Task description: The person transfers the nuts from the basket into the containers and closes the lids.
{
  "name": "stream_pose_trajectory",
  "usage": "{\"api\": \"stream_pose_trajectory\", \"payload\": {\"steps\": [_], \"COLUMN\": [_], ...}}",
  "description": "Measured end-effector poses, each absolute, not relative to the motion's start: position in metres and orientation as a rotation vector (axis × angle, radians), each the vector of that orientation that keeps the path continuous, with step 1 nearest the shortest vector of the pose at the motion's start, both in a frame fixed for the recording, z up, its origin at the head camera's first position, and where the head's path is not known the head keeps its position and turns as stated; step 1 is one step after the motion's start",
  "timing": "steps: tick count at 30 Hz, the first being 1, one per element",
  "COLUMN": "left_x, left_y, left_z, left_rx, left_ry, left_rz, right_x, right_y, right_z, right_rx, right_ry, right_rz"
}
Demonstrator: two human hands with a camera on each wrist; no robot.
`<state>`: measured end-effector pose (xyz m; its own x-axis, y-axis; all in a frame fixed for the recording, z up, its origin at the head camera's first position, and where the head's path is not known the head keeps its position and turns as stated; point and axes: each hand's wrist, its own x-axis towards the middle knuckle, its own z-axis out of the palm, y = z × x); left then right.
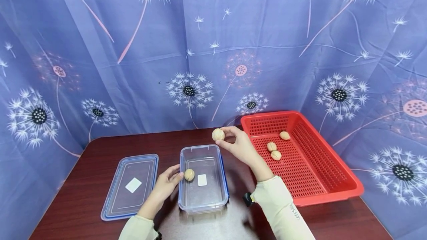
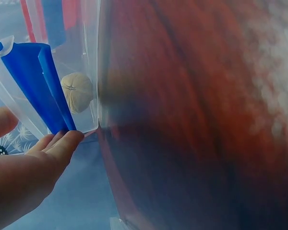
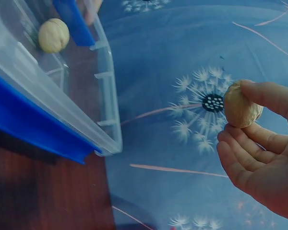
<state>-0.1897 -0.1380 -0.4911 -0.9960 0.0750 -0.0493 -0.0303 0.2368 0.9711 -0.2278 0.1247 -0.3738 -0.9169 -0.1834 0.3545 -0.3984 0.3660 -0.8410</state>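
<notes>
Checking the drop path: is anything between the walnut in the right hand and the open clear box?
Nothing visible. The walnut in the right hand hangs over the clear box, whose lid lies aside; the left hand touches its left wall.

my left hand (image 1: pixel 165 185) rests against the left wall of the container (image 1: pixel 203 205), which sits in front of me on the table (image 1: pixel 83 210). one walnut (image 1: pixel 189 174) lies inside it. the lid (image 1: pixel 131 186) lies flat to its left. my right hand (image 1: pixel 238 146) holds another walnut (image 1: pixel 218 134) above the container's far edge. the basket (image 1: pixel 330 192) stands to the right, three walnuts (image 1: pixel 275 155) in it.
</notes>
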Motion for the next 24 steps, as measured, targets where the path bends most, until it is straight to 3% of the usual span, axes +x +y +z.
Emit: {"api": "stream_pose_trajectory", "payload": {"steps": [14, 24], "left_x": [-0.188, -0.192], "left_y": [-0.139, -0.14], "left_z": [-0.491, -0.493], "left_rx": [0.066, 0.057], "left_ry": [2.399, 2.399], "left_rz": [1.89, 1.902], "right_x": [-0.225, -0.218], "right_y": [0.1, 0.081], "right_z": [-0.427, -0.44], "right_rx": [0.656, 0.696], "right_ry": [-2.424, -2.503], "right_rz": [1.652, 1.689]}}
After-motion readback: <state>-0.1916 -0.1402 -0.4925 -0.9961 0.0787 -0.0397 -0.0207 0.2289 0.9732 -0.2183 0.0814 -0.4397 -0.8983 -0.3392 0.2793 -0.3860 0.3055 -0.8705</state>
